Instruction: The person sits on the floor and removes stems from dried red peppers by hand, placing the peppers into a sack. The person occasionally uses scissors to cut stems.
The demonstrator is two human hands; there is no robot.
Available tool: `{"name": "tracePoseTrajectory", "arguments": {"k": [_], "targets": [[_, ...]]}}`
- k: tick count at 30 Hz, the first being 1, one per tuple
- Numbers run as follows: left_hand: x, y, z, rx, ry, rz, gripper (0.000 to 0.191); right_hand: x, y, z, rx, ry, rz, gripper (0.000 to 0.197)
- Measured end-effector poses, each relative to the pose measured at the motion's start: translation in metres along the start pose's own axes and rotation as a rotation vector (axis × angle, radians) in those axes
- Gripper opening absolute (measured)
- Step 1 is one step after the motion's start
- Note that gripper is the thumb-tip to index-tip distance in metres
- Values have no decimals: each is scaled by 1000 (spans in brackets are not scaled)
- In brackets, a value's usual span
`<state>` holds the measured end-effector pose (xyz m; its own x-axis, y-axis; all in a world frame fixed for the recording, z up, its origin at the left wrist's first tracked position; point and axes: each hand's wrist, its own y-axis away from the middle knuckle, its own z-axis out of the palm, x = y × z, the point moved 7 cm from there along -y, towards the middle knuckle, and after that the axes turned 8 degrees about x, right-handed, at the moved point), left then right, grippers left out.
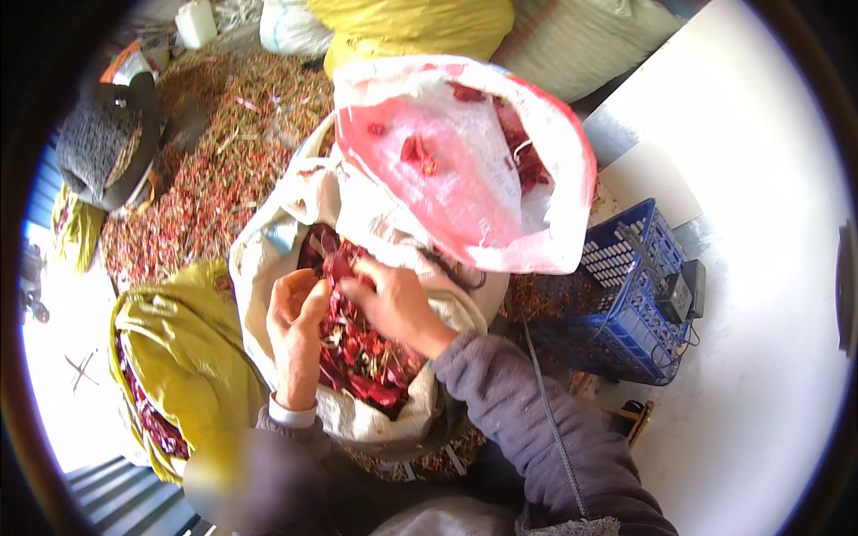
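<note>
Dried red chili peppers (375,365) and loose bits fill an open white woven sack (258,281) in front of me. Over its mouth, my left hand (298,325) and my right hand (395,298) meet at a dark red dried pepper (337,266). The fingers of both hands are closed around it, partly hiding it. My right fingers are slightly blurred. Just beyond my hands, a second sack with a pink and white lining (462,194) lies open and tilted, with a few dried pepper pieces on its inside.
A blue plastic crate (637,335) stands at the right beside a white surface (757,268). Yellow-green sacks (194,342) with peppers are at the left. Stems and pepper scraps (221,181) cover the floor at upper left, near a grey padded seat (100,144). Full sacks (415,27) line the back.
</note>
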<state>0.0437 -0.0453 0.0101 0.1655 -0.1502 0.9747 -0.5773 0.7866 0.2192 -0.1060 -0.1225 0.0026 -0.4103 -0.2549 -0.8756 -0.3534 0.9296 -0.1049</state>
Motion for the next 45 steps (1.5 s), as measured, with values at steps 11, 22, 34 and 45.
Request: {"name": "tracePoseTrajectory", "arguments": {"k": [11, 22, 34, 45], "targets": [[3, 2, -3, -181, -123, 63, 10, -15, 31, 18, -107, -88, -8, 46], [22, 16, 2, -109, -524, 479, 9, -12, 40, 18, -46, -36, -234, 31], [50, -88, -101, 441, 471, 251, 25, -37, 94, 30, -370, 215, -554, 7], [-108, -155, 3, 14, -782, 212, 58, -29, 61, -5, -96, 31, -421, 18]]}}
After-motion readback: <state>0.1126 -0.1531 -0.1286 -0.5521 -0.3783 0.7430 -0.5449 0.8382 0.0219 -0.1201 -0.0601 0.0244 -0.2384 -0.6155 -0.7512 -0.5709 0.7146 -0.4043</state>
